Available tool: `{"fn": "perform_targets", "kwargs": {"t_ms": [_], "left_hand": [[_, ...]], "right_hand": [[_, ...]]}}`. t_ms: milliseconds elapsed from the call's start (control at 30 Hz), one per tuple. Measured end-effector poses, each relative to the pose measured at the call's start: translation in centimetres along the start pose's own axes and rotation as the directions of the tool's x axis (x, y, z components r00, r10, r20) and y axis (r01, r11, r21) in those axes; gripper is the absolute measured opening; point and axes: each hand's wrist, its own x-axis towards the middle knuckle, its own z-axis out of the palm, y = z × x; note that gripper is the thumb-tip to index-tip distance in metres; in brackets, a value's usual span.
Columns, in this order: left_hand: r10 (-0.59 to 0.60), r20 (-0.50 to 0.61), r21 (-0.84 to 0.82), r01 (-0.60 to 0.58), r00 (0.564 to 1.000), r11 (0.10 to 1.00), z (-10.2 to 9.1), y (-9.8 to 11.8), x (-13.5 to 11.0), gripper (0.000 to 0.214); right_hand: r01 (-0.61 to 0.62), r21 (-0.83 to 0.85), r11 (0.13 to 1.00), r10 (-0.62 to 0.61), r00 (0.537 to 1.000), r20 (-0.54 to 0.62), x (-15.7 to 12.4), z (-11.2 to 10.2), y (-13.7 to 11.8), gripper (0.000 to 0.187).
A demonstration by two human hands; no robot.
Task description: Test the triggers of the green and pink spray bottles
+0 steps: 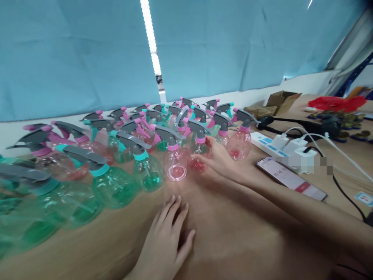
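My right hand [217, 157] reaches forward and grips the round body of a pink spray bottle [197, 165], thumb on the near side and fingers behind. That bottle stands upright with a pink collar and a grey trigger head. Just left of it stands another clear pink spray bottle [176, 165]. My left hand [166, 233] lies palm down on the table [233, 225] with its fingers stretched out, holding nothing. Nearest to it is a green spray bottle [148, 175] with a turquoise collar.
Many pink and green spray bottles crowd the left and back, before a blue sheet [101, 50]. On the right are a lit phone [291, 179], a power strip [264, 144] with white chargers and cables, a cardboard box [281, 104] and a red plastic bag [335, 103].
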Motion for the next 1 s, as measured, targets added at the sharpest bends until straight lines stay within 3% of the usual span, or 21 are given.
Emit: {"fn": "perform_targets", "kwargs": {"t_ms": [133,233,367,467,567,767,1000], "left_hand": [[0.034,-0.025,0.033,-0.033,0.999,0.999,0.2,-0.3,0.0,0.045],[0.057,-0.046,0.069,-0.054,0.997,0.996,0.3,-0.6,0.0,0.046],[0.050,-0.063,0.081,-0.045,0.997,0.996,0.4,-0.8,0.0,0.047],[0.045,-0.074,0.080,-0.039,0.996,0.996,0.5,-1.1,0.0,0.048],[0.014,-0.108,0.075,-0.006,0.994,0.997,0.8,-1.3,0.1,0.046],[-0.042,-0.104,0.060,0.048,0.994,0.997,1.3,-1.3,0.2,0.045],[-0.073,-0.078,0.039,0.076,0.994,0.996,0.7,-0.8,0.7,0.042]], "right_hand": [[0.000,0.004,1.000,0.000,1.000,-0.015,-1.0,-1.4,-0.5,0.067],[-0.009,0.027,1.000,0.010,0.999,-0.036,-2.0,-3.7,-0.1,0.057],[-0.035,-0.080,0.996,0.028,0.996,-0.086,-2.5,-6.8,2.1,0.034],[-0.066,-0.127,0.990,0.051,0.992,-0.118,-1.8,-7.8,3.8,0.039],[-0.095,-0.176,0.980,0.072,0.988,-0.135,-0.7,-7.4,4.7,0.052],[-0.135,-0.211,0.968,0.103,0.982,-0.156,1.1,-4.9,4.3,0.061],[-0.139,-0.248,0.959,0.107,0.985,-0.138,1.2,-4.6,4.0,0.048]]}}
